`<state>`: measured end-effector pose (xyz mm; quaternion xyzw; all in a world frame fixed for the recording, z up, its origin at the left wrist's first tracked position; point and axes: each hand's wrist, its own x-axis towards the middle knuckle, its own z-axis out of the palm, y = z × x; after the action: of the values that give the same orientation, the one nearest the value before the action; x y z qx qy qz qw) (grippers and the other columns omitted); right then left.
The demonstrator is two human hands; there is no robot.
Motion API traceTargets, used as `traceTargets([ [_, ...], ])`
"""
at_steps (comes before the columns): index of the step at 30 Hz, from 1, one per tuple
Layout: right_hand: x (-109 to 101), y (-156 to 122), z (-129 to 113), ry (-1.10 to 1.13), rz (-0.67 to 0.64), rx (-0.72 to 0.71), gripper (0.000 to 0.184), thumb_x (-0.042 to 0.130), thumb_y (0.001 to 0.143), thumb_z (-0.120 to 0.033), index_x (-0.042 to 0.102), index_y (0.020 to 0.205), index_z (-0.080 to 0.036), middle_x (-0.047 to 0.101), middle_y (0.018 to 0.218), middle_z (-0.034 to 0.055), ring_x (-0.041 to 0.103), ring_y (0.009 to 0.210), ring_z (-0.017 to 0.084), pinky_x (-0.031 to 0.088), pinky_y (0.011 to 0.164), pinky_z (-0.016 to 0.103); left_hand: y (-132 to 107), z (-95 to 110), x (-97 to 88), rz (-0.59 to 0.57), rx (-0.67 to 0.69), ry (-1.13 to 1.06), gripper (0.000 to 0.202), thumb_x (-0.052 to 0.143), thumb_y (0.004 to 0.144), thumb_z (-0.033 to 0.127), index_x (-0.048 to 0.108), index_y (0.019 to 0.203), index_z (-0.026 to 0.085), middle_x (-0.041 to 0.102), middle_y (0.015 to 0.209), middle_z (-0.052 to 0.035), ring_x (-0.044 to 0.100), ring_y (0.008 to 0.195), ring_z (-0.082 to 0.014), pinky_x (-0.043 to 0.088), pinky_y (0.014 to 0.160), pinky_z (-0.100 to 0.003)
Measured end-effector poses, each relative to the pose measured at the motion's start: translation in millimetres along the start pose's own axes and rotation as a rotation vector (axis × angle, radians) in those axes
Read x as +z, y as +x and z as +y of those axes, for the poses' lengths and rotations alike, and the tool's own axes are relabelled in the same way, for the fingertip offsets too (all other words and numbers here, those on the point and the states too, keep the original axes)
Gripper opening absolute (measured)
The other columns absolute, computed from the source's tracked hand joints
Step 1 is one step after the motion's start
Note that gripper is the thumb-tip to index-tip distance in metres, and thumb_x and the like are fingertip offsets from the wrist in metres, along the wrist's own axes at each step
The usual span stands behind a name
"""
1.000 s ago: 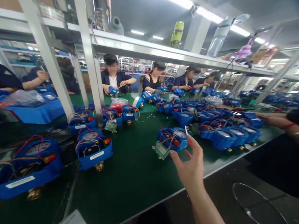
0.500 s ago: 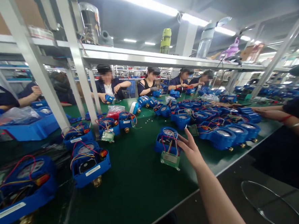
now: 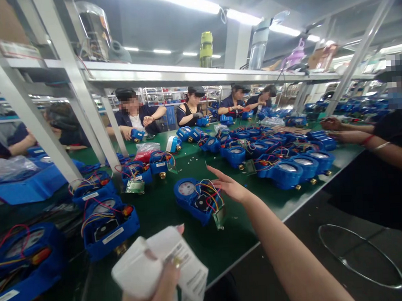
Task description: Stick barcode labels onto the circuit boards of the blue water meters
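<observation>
My left hand, low in the view, is closed around a folded white strip of printed labels. My right hand reaches forward with its index finger stretched out; a thin pale sliver, perhaps a label, shows at that fingertip. The lower fingers touch the wired side of a blue water meter, partly hidden behind the wires. Coloured wires run from this meter to a small green circuit board hanging at its near right side. The round dial faces up on the left.
More blue meters line the left, and a dense group covers the right of the green table. Metal posts carry a shelf above. A co-worker's hands are at the right; other people sit opposite.
The wired meter has turned, its dial now to the left and its board to the right, with my right hand beside it. My left hand with the label strip has come into view.
</observation>
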<state>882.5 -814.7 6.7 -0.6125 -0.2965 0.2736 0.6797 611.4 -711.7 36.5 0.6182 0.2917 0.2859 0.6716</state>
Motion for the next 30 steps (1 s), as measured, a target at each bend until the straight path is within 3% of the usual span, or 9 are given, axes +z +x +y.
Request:
traceTargets([
  [4,-7.5,3.4,8.4,-0.012,0.069,-0.048,0.081,0.068,0.07,-0.029,0.034,0.142,-0.018,0.068,0.07,-0.0032,0.06,0.059,0.014,0.047,0.058,0.027,45.5,-4.6,33.1,-0.325,0.253,0.176,0.027,0.066,0.074,0.035,0.071,0.093,0.018,0.068,0.102,-0.0115,0.048,0.121,-0.0305,0.026,0.109,-0.04],
  [6,-11.7,-2.9,7.6,-0.008,0.136,-0.103,0.08,0.07,0.07,-0.035,0.036,0.141,-0.018,0.069,0.076,0.0001,0.064,0.069,0.018,0.05,0.065,0.031,65.2,-9.6,45.2,-0.399,0.329,0.257,0.024,0.063,0.076,0.033,0.071,0.094,0.019,0.067,0.103,-0.0113,0.046,0.124,-0.0292,0.023,0.111,-0.04],
  [9,-11.1,-30.5,0.4,0.007,0.341,-0.256,0.073,0.067,0.076,-0.042,0.036,0.139,-0.025,0.068,0.103,0.0064,0.062,0.1,0.022,0.049,0.084,0.037,79.9,-19.6,54.5,-0.367,0.349,0.235,0.021,0.064,0.076,0.034,0.071,0.09,0.021,0.067,0.105,-0.0104,0.048,0.122,-0.029,0.025,0.109,-0.039],
  [11,-1.7,-57.5,-4.4,0.082,0.417,-0.387,0.053,0.065,0.08,-0.042,0.047,0.129,-0.029,0.064,0.113,0.0062,0.059,0.107,0.021,0.047,0.089,0.036,81.9,-25.3,55.9,-0.329,0.329,0.206,0.021,0.064,0.076,0.036,0.07,0.09,0.02,0.066,0.105,-0.0105,0.049,0.12,-0.0293,0.027,0.108,-0.039],
  [13,14.3,-82.7,-5.6,0.226,0.268,-0.432,0.026,0.062,0.083,-0.041,0.061,0.106,-0.028,0.064,0.107,0.0045,0.062,0.1,0.02,0.049,0.084,0.034,81.7,-27.9,55.4,-0.315,0.317,0.208,0.025,0.064,0.077,0.036,0.069,0.096,0.02,0.065,0.11,-0.0104,0.05,0.12,-0.0298,0.027,0.109,-0.041],
  [16,37.0,-101.9,0.2,0.291,0.018,-0.352,0.02,0.063,0.082,-0.041,0.065,0.085,-0.022,0.065,0.092,0.0049,0.063,0.093,0.02,0.049,0.082,0.034,81.3,-26.1,54.9,-0.297,0.317,0.249,0.03,0.066,0.075,0.035,0.067,0.102,0.02,0.064,0.114,-0.0098,0.046,0.123,-0.0304,0.023,0.111,-0.041],
  [19,41.4,-98.9,8.9,0.175,0.097,-0.31,0.017,0.064,0.082,-0.036,0.064,0.08,-0.019,0.063,0.091,0.0059,0.06,0.093,0.019,0.047,0.083,0.034,81.1,-22.2,54.7,-0.3,0.3,0.297,0.027,0.067,0.075,0.033,0.067,0.098,0.02,0.065,0.109,-0.009,0.044,0.125,-0.0306,0.028,0.109,-0.039],
  [24,19.2,-81.4,13.8,0.057,0.308,-0.284,0.009,0.061,0.079,-0.028,0.059,0.078,-0.019,0.058,0.107,0.0087,0.054,0.105,0.021,0.046,0.084,0.033,80.7,-20.6,52.2,-0.353,0.365,0.397,0.028,0.062,0.081,0.033,0.066,0.106,0.022,0.062,0.119,-0.0083,0.042,0.128,-0.0292,0.027,0.109,-0.037],
  [30,10.3,-64.3,15.6,-0.036,0.345,-0.294,0.004,0.058,0.076,-0.022,0.058,0.074,-0.018,0.053,0.11,0.0101,0.048,0.118,0.024,0.045,0.088,0.036,81.7,-21.9,51.0,-0.321,0.419,0.552,0.042,0.058,0.083,0.04,0.059,0.121,0.022,0.053,0.135,-0.0065,0.042,0.128,-0.0281,0.028,0.11,-0.04],
])
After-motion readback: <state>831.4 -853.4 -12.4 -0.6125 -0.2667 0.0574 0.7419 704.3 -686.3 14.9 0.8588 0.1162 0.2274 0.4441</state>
